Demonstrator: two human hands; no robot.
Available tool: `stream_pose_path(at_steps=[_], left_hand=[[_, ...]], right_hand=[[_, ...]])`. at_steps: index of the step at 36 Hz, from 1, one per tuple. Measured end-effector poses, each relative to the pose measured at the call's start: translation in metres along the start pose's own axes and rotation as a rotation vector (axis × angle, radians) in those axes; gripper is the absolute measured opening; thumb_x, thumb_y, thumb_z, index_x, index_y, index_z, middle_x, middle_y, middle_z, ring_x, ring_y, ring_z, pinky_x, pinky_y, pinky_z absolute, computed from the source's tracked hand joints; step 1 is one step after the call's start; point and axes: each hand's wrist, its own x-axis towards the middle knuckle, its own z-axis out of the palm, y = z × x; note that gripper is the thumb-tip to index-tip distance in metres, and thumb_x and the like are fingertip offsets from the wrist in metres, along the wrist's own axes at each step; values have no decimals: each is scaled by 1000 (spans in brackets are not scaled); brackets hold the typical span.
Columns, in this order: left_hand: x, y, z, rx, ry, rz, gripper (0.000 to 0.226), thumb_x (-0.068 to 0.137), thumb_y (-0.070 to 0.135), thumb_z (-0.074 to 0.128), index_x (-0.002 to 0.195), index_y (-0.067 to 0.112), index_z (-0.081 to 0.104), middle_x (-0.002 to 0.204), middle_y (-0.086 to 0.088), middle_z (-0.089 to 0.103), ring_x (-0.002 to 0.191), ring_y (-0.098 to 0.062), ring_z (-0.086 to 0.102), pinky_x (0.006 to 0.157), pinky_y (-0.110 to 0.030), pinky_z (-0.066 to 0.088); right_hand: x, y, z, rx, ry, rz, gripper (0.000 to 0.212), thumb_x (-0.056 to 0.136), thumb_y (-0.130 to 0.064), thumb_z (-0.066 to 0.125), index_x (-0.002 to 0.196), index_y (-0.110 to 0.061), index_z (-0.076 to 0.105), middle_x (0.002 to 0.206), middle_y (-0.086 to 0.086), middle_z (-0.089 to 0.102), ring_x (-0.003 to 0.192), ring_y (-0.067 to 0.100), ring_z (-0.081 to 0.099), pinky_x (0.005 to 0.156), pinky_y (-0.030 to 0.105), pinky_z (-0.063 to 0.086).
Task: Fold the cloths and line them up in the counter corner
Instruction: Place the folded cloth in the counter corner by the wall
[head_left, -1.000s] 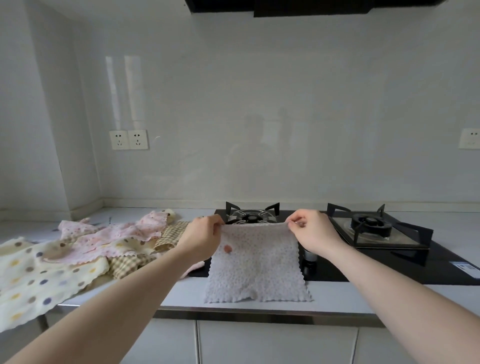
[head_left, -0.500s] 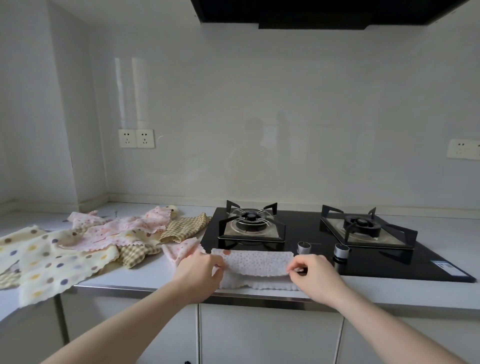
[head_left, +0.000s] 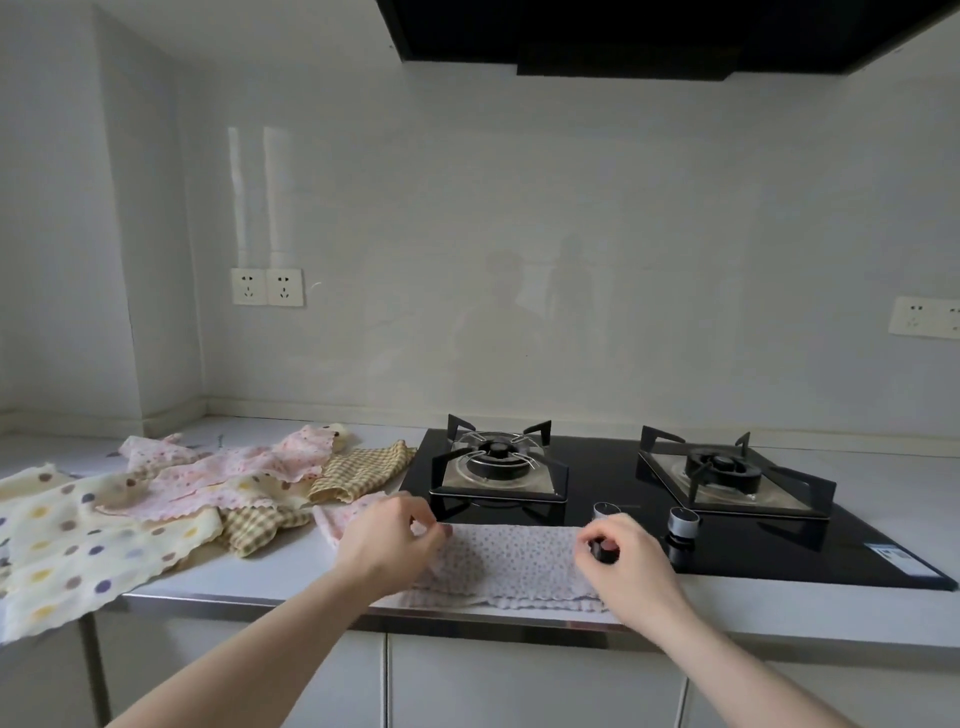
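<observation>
A speckled cloth (head_left: 519, 564) lies folded in half at the front edge of the surface (head_left: 270, 577), partly on the stove (head_left: 727, 540). The left hand (head_left: 387, 540) pinches its left end at 9 o'clock; the right hand (head_left: 621, 558) pinches its right end at 3 o'clock. A heap of cloths (head_left: 156, 499) lies unfolded towards 9 o'clock.

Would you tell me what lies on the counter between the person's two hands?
In the head view, the folded speckled cloth spans from the left hand to the right hand.

Pale cloth (head_left: 519, 564), seemingly pink-speckled
</observation>
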Motion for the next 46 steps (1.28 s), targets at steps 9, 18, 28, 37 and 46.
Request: stream_pose_path(at_steps=[9, 18, 28, 37, 46], left_hand=[[21, -27, 35, -46, -6, -44, 40, 88, 65, 53, 111, 36, 68, 119, 17, 64, 113, -9, 49, 100, -36, 41], [28, -42, 43, -186, 6, -70, 30, 79, 66, 61, 92, 39, 68, 94, 22, 59, 101, -7, 53, 97, -37, 44], [29, -45, 44, -274, -37, -94, 10, 83, 45, 67, 91, 40, 68, 86, 18, 66, 85, 1, 59, 76, -25, 50], [30, -48, 45, -325, -46, -109, 10, 84, 39, 64, 90, 41, 72, 88, 23, 65, 90, 0, 58, 87, -29, 51], [30, -50, 45, -378, -52, -149, 23, 78, 31, 53, 81, 46, 70, 92, 24, 69, 98, -5, 60, 92, -31, 50]], right_hand=[[31, -13, 4, -146, -157, 247, 42, 98, -46, 55, 130, -20, 61, 102, -7, 69, 84, 9, 62, 76, 28, 49], [54, -28, 4, -210, -353, 373, 19, 85, -34, 72, 84, -15, 71, 89, 2, 67, 78, 12, 58, 63, 25, 42], [69, -44, -19, 124, -202, 420, 20, 85, -23, 75, 100, -19, 61, 101, 3, 64, 85, 16, 59, 59, 26, 43], [67, -90, 13, 309, -278, 364, 31, 83, -14, 74, 106, -23, 57, 110, 6, 61, 83, 20, 68, 56, 27, 58], [52, -117, 66, 288, -316, 229, 24, 87, -18, 69, 106, -26, 58, 103, 0, 69, 88, 15, 68, 73, 31, 58]])
